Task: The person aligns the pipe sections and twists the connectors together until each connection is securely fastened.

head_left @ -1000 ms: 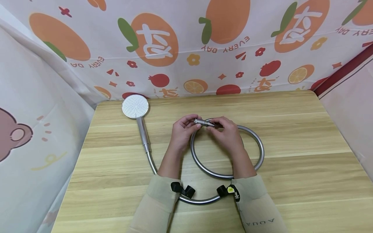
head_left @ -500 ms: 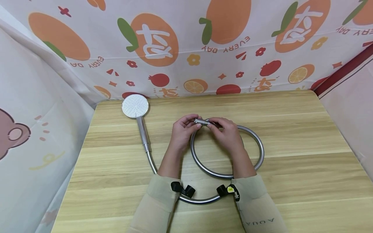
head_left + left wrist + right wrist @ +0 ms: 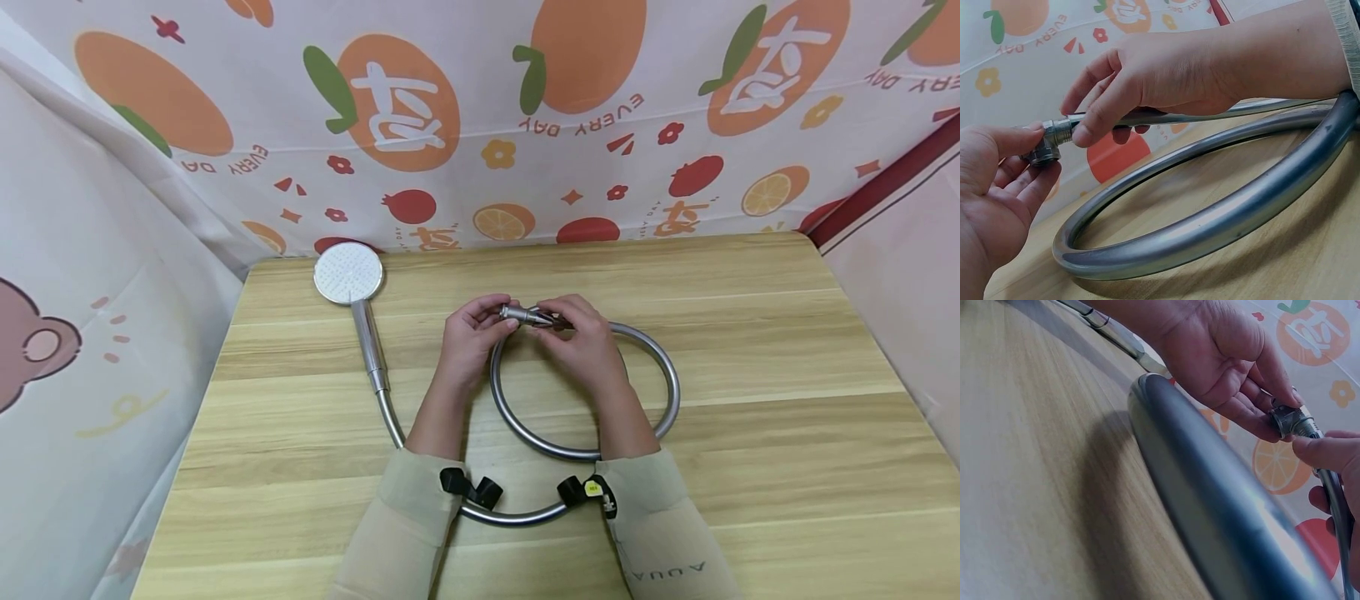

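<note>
My left hand [image 3: 467, 346] pinches a small metal tee-shaped pipe fitting [image 3: 1043, 152] between thumb and fingers, its side outlet facing down in the left wrist view. Thumb and fingers of my right hand [image 3: 592, 354] grip the end of a silver shower hose [image 3: 1160, 117], right where it meets the fitting. In the right wrist view, the fitting and the hose end line up end to end, the right thumb close to the joint. From there the hose runs back under the right hand and loops over the table. Its far end joins a handheld shower head [image 3: 348, 273] on the left.
The hose loop lies beneath and around both forearms on the wooden table [image 3: 780, 392]. Black wrist mounts [image 3: 487, 492] sit on the cuffs, over the hose. A fruit-print curtain [image 3: 465, 100] hangs behind the table, and a pale cloth [image 3: 97, 208] hangs at the left.
My right thumb and fingers moved forward onto the joint, then drew back to the right along the hose end, exposing more of it. The left hand and fitting stay put.
</note>
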The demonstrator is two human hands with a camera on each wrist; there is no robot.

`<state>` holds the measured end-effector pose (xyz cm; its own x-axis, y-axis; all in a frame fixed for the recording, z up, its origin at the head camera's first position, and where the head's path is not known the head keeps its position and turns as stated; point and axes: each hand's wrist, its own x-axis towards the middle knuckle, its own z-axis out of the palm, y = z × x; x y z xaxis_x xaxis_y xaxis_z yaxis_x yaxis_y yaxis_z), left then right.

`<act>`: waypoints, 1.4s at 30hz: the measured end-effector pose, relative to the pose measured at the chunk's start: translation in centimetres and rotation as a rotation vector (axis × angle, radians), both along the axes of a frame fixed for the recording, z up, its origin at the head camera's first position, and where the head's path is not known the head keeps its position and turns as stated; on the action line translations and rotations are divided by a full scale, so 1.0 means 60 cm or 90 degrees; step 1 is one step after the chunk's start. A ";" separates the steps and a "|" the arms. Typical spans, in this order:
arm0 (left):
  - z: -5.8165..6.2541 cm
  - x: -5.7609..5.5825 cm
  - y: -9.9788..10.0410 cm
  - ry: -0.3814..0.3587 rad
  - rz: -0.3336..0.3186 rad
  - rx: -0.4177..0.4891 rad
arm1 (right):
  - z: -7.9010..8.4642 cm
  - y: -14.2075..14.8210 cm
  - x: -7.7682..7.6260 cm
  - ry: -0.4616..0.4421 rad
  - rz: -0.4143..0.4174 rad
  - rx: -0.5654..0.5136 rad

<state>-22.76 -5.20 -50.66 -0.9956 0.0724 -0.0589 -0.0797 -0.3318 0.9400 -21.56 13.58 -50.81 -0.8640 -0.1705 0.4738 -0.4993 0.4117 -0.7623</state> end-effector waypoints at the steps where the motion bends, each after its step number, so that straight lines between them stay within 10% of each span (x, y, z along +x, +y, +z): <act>1: 0.000 0.000 0.000 0.001 -0.002 0.000 | 0.001 0.000 0.001 -0.007 -0.003 0.002; 21: 0.001 0.001 -0.002 0.001 -0.003 0.000 | 0.006 -0.001 0.005 -0.054 -0.059 0.097; 42: 0.002 0.001 0.000 0.005 -0.004 -0.001 | 0.005 -0.002 0.003 -0.030 -0.025 0.016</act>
